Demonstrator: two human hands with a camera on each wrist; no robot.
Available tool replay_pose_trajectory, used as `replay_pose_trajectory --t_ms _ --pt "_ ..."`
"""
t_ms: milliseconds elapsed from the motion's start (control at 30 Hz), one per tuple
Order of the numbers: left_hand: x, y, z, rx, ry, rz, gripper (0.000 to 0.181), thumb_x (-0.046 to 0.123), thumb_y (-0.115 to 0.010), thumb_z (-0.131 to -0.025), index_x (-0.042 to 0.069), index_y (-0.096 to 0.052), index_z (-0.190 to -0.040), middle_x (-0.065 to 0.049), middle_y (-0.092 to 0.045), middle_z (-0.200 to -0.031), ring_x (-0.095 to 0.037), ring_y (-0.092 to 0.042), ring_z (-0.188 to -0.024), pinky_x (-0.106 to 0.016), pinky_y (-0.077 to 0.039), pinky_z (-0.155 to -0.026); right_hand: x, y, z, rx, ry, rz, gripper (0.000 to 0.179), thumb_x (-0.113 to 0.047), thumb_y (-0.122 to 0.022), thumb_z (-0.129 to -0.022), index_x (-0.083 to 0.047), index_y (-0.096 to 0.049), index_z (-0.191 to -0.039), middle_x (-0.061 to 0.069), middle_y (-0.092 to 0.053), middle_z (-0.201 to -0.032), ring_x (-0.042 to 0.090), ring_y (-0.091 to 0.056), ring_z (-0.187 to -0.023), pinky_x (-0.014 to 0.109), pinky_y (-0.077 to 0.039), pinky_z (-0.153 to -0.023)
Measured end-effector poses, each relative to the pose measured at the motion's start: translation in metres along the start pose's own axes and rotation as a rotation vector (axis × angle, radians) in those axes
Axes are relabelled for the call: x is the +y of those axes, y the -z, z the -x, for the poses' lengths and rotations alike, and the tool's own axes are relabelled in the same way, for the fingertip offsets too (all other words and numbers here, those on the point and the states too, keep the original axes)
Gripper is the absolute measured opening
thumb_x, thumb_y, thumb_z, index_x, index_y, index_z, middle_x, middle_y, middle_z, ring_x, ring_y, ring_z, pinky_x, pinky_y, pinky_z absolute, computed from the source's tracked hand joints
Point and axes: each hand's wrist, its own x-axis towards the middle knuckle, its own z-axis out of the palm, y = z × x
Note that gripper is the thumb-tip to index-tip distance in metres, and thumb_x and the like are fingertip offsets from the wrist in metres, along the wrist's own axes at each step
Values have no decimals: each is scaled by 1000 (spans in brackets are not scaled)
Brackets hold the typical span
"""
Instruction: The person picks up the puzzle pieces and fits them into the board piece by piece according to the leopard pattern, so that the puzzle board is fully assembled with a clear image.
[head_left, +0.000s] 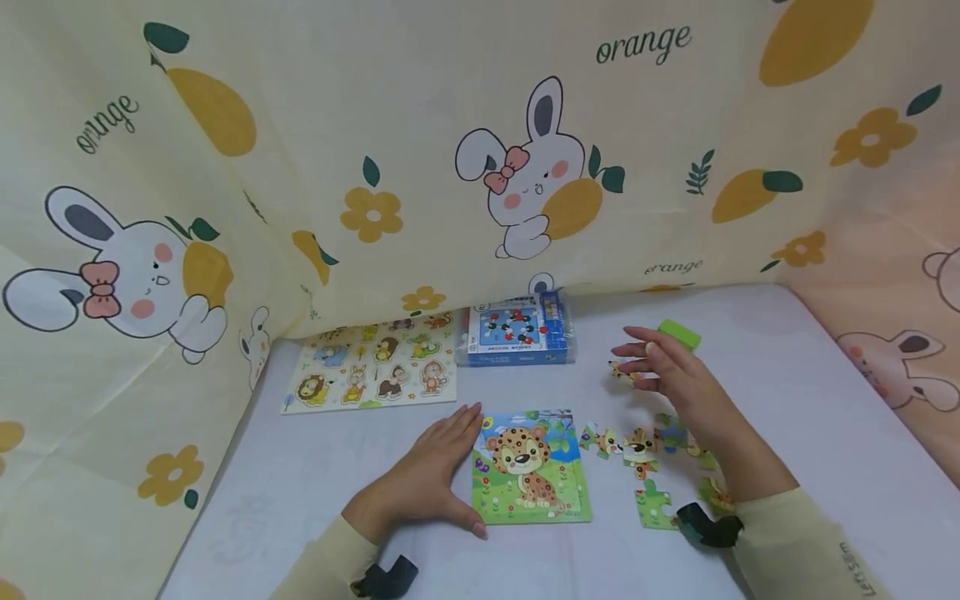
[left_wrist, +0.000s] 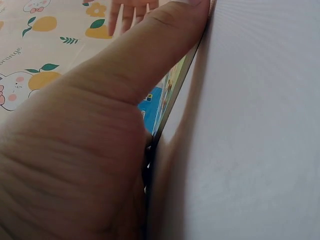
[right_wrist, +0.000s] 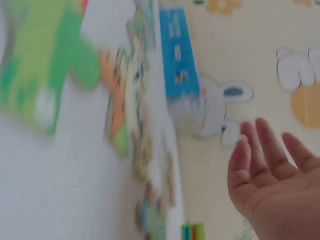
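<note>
A square leopard jigsaw board (head_left: pixel 525 467), showing a spotted cub on grass, lies flat on the white table. Along its left edge rests my left hand (head_left: pixel 427 475), fingers extended near the top left corner and thumb by the bottom left one. In the left wrist view the thumb (left_wrist: pixel 150 50) lies against the board's edge. My right hand (head_left: pixel 682 383) hovers over the right side, fingers loosely bent and holding nothing. Beneath and around it lie several loose jigsaw pieces (head_left: pixel 639 448), among them a green corner piece (head_left: pixel 654 505). The right wrist view is blurred, with its hand (right_wrist: pixel 275 185) raised.
Behind the board stands a blue-and-white box (head_left: pixel 517 333) with a molecule picture. Left of it lies an animal picture board (head_left: pixel 375 367). A green block (head_left: pixel 679 335) sits beyond my right hand. A printed curtain (head_left: pixel 420 108) hangs along the table's back and sides.
</note>
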Motion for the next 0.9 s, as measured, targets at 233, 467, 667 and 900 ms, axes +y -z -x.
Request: replay_pose_trajectory --t_ms 233,467,667,900 --pt "1 2 2 8 1 8 156 80 -92 -60 6 -17 -175 -1 -3 -182 -20 0 -165 -51 -6 -132 24 20 4 108 36 -180 49 -35 -32 -121 -13 -46 -162 18 -59 -147 33 -55 -131 32 -51 -103" --pt "0 2 1 0 8 -2 156 82 -91 -60 9 -14 -175 1 -1 -182 -17 2 -165 -48 -4 -132 48 28 3 133 -77 167 57 -34 -39 -120 0 -34 -167 25 -53 -149 26 -57 -125 21 -52 -92" --pt "0 1 0 -3 9 2 156 82 -91 -60 9 -14 -175 1 -1 -182 -18 2 -165 -49 -5 -132 60 27 2 60 -202 426 71 -41 -59 -114 3 -37 -166 28 -52 -151 42 -56 -130 50 -52 -106" --pt "0 0 1 -11 19 7 157 82 -91 -59 11 -14 -175 3 0 -182 -16 3 -165 -47 -3 -132 61 16 0 32 -178 590 70 -33 -69 -110 12 -44 -158 33 -45 -151 52 -42 -140 72 -38 -114"
